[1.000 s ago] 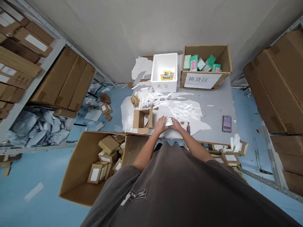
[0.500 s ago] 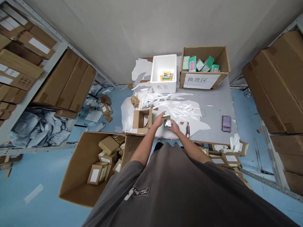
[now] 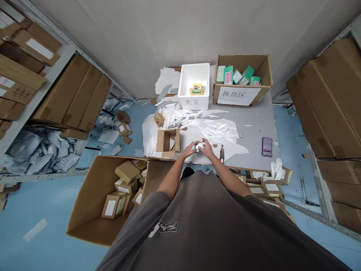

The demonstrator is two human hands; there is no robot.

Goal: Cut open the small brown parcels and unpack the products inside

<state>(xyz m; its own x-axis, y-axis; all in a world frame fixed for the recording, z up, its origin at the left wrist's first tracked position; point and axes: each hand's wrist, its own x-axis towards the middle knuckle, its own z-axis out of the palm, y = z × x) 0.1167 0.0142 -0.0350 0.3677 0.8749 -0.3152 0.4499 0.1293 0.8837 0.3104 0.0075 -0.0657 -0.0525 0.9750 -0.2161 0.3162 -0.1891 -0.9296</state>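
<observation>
- A table (image 3: 255, 130) stands against the wall (image 3: 169, 30), its front edge just before the person.
- A big open box (image 3: 84, 210) sits on the blue floor (image 3: 56, 248) beside the table's left end, with small taped parcels (image 3: 126, 171) piled inside.
- A cardboard box (image 3: 242, 61) stands at the back of the table, a handwritten white sheet (image 3: 239, 96) on its front; green-and-white packs (image 3: 228, 74) lean together in it.
- A white foam tub (image 3: 200, 102) stands just left of that box, a yellow-and-green packet (image 3: 196, 88) inside.
- A small carton (image 3: 161, 141) stands open near the table's front edge, left of the hands, with something white in it.
- Torn white paper strips (image 3: 180, 116) lie heaped across the middle of the table, a brown paper ball (image 3: 159, 119) at their left end.
- The left hand (image 3: 189, 149) and the right hand (image 3: 207, 148) meet above the front part of the table, fingers curled in a narrow grip around one thing.
- A purple phone-like slab (image 3: 267, 146) lies far to the right, blurred over.
- A red-and-black cutter (image 3: 222, 153) lies just right of the right hand.
- A small white object (image 3: 199, 145) is held between both hands, partly covered by fingers; its details are too small to tell.
</observation>
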